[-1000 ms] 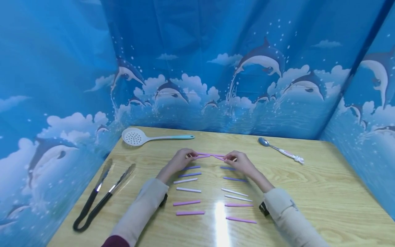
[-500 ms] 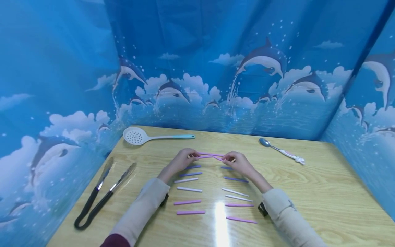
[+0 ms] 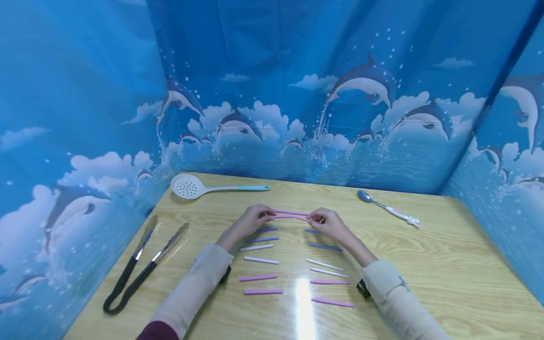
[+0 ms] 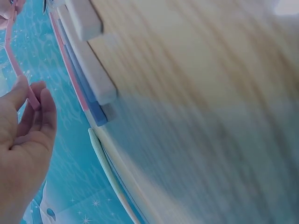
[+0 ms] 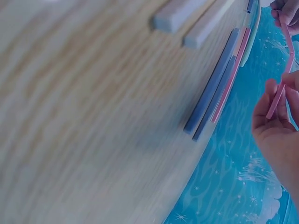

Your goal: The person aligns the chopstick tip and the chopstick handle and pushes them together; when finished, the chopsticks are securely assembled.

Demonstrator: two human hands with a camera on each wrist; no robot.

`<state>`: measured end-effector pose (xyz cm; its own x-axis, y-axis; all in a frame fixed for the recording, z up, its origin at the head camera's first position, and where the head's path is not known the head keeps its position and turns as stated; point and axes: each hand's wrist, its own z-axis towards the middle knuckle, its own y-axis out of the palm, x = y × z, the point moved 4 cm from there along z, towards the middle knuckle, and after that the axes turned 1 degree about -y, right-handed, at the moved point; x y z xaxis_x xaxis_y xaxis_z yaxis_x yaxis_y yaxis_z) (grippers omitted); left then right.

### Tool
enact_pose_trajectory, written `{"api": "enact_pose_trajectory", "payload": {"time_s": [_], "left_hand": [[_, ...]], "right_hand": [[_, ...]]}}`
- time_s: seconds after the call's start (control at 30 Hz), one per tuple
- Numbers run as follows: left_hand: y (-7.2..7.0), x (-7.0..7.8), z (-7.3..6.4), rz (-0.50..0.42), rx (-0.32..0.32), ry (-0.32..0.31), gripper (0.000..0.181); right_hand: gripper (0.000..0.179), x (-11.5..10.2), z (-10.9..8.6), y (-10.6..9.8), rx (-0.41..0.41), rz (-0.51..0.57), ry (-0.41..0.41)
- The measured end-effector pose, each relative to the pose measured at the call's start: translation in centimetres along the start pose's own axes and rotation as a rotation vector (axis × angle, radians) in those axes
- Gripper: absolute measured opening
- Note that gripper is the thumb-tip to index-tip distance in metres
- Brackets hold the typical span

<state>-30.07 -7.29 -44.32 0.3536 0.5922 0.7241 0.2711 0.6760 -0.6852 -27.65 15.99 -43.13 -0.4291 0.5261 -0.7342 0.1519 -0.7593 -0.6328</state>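
While the left hand (image 3: 254, 219) pinches one end of a pink stick (image 5: 288, 39), kinked or snapped midway, the right hand (image 3: 327, 221) pinches its other end above the table (image 3: 433, 264), near a pink rod (image 3: 291, 212).

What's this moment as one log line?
left hand: pinches pink piece; right hand: pinches pink piece; pieces: meet angled, possibly one stick

Pinching with the left hand (image 3: 253, 220) between thumb (image 4: 17, 94) and curled fingers (image 4: 47, 108). Pinching likewise with the right hand (image 3: 331, 223), just opposite, its fingertips facing the left ones, apart. Holding left wrist (image 3: 226, 242) and right wrist (image 3: 362, 251) behind the fingers, with both forearms (image 3: 191, 283) slanting inward toward them.
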Motion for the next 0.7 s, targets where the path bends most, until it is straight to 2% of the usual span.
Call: {"api": "enact_pose_trajectory", "payload": {"time_s": [0.13,0.3,0.57,0.7], "left_hand": [[0.00,-0.01,-0.16,-0.007,-0.007,-0.014,0.020],[0.07,0.01,-0.12,0.017,0.001,0.003,0.020],[0.25,0.37,-0.05,0.036,0.009,0.066,0.024],[0.15,0.47,-0.24,0.024,0.025,0.081,0.024]], "right_hand": [[0.012,-0.06,-0.02,-0.08,0.006,-0.009,-0.009],[0.012,-0.17,-0.02,-0.10,0.015,-0.017,0.007],[0.013,-0.25,-0.11,0.04,0.035,-0.031,0.011],[0.011,-0.29,-0.16,0.03,0.065,-0.023,-0.022]]}}
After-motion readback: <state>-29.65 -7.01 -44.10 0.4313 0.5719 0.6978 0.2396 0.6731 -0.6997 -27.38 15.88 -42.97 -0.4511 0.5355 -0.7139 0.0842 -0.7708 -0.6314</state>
